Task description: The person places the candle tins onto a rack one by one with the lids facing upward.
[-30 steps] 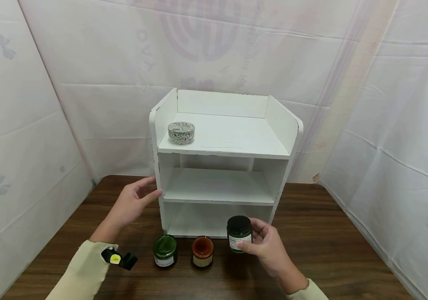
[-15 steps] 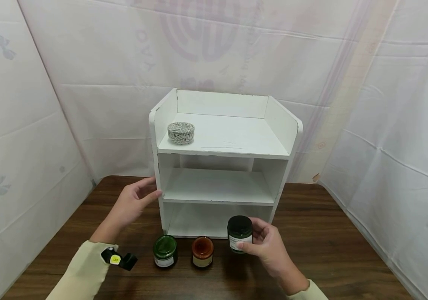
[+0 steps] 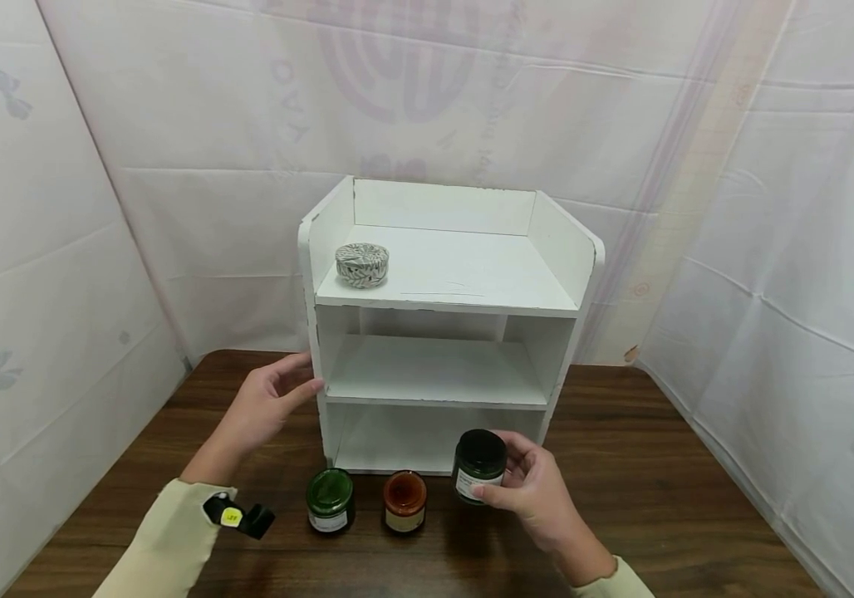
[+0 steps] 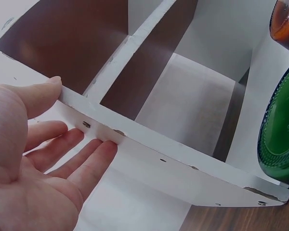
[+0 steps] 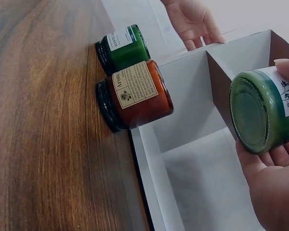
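In the head view my right hand (image 3: 535,494) holds a green glass scented candle jar (image 3: 481,482) by its side, thumb on the white label. Its black lid faces up and it tilts slightly, in front of the bottom shelf. The right wrist view shows the jar's glass base (image 5: 250,113). My left hand (image 4: 43,159) touches the left side panel of a white shelf unit (image 3: 449,303), fingers on its outer face and thumb at the front edge. A second green candle jar (image 3: 330,498) and an amber candle jar (image 3: 404,501) stand on their black lids before the unit.
A round leaf-patterned tin (image 3: 362,266) sits at the left of the unit's top shelf. All of it rests on a dark wooden table (image 3: 644,473), with white sheeting (image 3: 210,208) behind and on both sides. A black strap (image 3: 236,513) circles the left sleeve.
The jar in my right hand has tipped a little, its lid shifting slightly to the right. My left hand, the other jars and the tin stay where they were.
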`<state>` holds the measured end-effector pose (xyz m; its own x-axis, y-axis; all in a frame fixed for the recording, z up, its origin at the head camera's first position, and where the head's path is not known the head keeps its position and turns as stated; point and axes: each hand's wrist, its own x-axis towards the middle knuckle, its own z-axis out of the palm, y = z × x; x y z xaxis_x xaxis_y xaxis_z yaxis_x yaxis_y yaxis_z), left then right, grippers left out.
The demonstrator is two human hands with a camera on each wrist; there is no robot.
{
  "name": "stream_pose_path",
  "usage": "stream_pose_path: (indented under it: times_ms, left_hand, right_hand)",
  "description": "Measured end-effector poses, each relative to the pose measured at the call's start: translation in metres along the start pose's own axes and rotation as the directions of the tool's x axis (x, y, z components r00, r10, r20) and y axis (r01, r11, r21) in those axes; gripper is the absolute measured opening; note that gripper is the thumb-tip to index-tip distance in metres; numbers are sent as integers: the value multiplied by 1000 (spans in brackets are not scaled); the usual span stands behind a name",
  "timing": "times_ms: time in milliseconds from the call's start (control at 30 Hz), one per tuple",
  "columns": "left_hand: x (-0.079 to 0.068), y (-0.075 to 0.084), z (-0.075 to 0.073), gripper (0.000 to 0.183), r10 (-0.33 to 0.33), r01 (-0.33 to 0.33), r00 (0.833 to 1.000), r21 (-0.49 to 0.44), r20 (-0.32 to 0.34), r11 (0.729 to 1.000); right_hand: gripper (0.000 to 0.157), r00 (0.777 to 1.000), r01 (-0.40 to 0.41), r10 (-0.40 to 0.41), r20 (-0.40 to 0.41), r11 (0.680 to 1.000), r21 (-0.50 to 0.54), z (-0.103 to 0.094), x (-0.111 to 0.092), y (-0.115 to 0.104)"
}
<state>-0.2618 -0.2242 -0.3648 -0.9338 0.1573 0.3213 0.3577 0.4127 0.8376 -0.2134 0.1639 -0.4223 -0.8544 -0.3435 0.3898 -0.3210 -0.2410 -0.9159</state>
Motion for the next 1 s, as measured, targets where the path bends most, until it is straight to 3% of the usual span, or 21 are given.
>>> stream_pose_path:
  times_ms: [400, 733, 1000]
  left_hand:
    - [1, 2, 1, 51, 7, -7, 1000, -47, -5, 999]
    - [1, 8, 4, 62, -96, 94, 995, -71, -25, 993]
    - [-1, 11, 5, 63, -123, 120, 992, -85, -32, 989]
  right_hand:
    - [61, 999, -33, 32, -15, 997, -63, 1, -1, -5]
    - [63, 999, -49, 48, -12, 994, -93, 1, 0, -10]
    - [64, 999, -31, 35, 28, 994, -108, 1, -1, -13]
